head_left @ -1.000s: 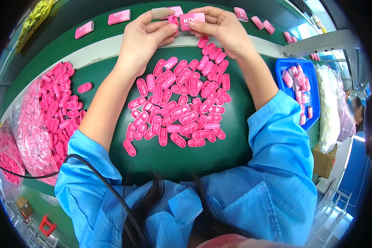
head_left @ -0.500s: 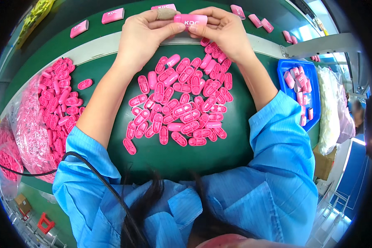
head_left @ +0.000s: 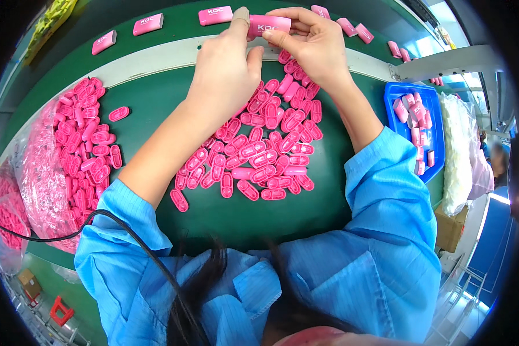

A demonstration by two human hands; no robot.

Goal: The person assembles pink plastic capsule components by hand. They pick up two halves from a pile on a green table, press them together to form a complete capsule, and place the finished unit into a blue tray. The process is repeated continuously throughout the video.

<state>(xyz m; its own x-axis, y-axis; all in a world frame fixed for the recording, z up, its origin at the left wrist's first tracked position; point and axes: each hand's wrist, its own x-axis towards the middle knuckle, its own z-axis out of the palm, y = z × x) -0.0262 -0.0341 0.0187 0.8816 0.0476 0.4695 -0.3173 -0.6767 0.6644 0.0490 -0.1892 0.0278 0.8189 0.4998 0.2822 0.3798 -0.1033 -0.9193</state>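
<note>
Though partly hidden, pink case (head_left: 271,24) pinched by right fingers (head_left: 282,40); left fingers (head_left: 240,24), opening and hold unclear.

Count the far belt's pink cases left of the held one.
3: leftmost case, middle case, and third case just beyond the left hand, which may hide more.

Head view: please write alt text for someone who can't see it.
The right hand holds a pink case, the left hand at its left end, beyond scattered pink oval pieces on a green table; a blue tray sits at right.
</note>
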